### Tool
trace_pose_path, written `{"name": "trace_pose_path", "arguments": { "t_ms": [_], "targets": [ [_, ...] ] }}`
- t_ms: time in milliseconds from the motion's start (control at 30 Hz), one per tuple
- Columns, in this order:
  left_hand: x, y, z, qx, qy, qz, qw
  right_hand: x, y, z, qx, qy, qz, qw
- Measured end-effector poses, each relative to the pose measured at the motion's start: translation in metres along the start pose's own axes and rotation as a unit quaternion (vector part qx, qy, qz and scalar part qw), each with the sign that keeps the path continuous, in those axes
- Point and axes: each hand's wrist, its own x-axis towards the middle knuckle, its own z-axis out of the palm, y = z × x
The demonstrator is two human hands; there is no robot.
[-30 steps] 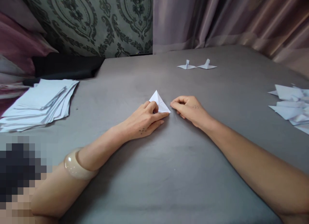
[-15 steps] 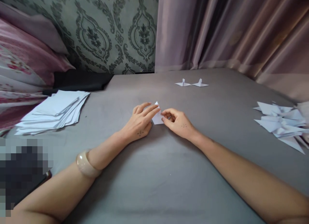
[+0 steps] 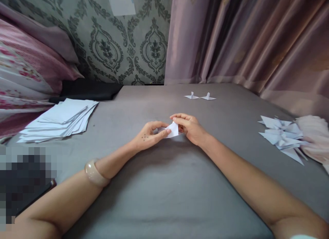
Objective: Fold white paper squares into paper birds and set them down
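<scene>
A small piece of folded white paper (image 3: 173,130) is held between both hands, over the middle of the grey cloth surface. My left hand (image 3: 151,134) grips its left side, the thumb lying across the near face. At the top right, my right hand (image 3: 189,126) pinches the paper's tip between thumb and fingers. The fingers behind the paper are partly hidden. A pale bangle (image 3: 95,173) sits on my left forearm.
At the left lies a stack of white paper sheets (image 3: 59,117), with a black cloth item (image 3: 89,89) behind. Two small folded paper cranes (image 3: 208,96) stand far back. Several more folded paper pieces (image 3: 281,131) are piled right, beside pale fabric (image 3: 315,136). A dark, partly pixelated object (image 3: 28,187) lies lower left.
The paper has been lifted off the surface and turned. My left hand went from lying flat over it to gripping its left side; my right hand shifted to its upper tip.
</scene>
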Motion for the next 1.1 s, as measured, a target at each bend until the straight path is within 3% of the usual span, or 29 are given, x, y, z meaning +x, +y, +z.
{"name": "trace_pose_path", "arguments": {
  "t_ms": [67,167,233,300,467,633,700,933,1100],
  "targets": [
    [0.001,0.001,0.006,-0.195,0.013,-0.089,0.977,0.003,-0.001,-0.001,0.044,0.016,-0.001,0.999],
    [0.003,-0.001,0.012,-0.413,0.074,-0.16,0.893,0.004,-0.002,-0.003,0.076,0.092,-0.022,0.993],
    [0.005,-0.003,0.011,-0.466,0.113,-0.182,0.858,0.001,0.0,-0.002,0.056,0.128,-0.016,0.99],
    [0.006,-0.004,0.009,-0.473,0.145,-0.192,0.848,-0.004,0.004,0.002,0.021,0.109,0.007,0.994],
    [0.006,-0.003,0.009,-0.455,0.171,-0.184,0.854,-0.017,0.011,0.019,-0.091,0.048,-0.019,0.995],
    [0.005,-0.007,0.01,-0.395,0.245,-0.134,0.875,-0.018,0.012,0.024,-0.158,0.162,-0.041,0.973],
    [0.004,-0.009,0.011,-0.367,0.255,-0.118,0.887,-0.018,0.013,0.024,-0.159,0.162,-0.05,0.973],
    [0.0,-0.006,0.019,-0.363,0.215,-0.103,0.901,-0.019,0.013,0.031,-0.098,0.043,-0.049,0.993],
    [-0.002,-0.004,0.02,-0.361,0.21,-0.11,0.902,-0.015,0.018,0.026,-0.074,0.065,-0.071,0.993]
  ]
}}
